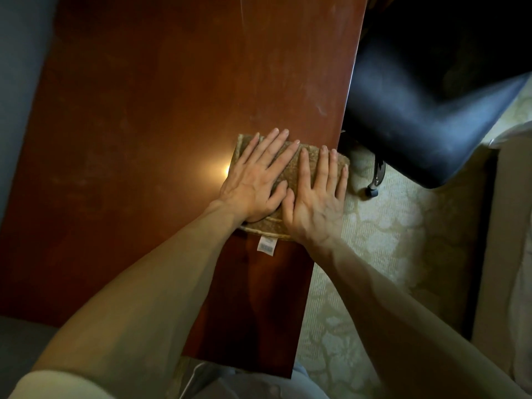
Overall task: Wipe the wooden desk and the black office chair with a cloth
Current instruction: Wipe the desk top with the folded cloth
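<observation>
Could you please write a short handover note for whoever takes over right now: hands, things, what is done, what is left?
Hands: left hand and right hand lie flat, side by side, pressing the cloth.
Things: folded cloth on the desk at its right edge; chair stands beside that edge, untouched.
Done: desk wiping is under way; how much is covered cannot be told.
Left: finish the desk, then wipe the chair.

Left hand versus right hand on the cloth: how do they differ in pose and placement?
The left hand lies wholly over the wooden desk; the right hand sits at the desk's edge, its outer fingers beyond it. The left hand's fingers splay and angle rightward; the right hand's point straight ahead, closer together. Both lie flat, pressing the brown cloth, thumbs side by side.
</observation>
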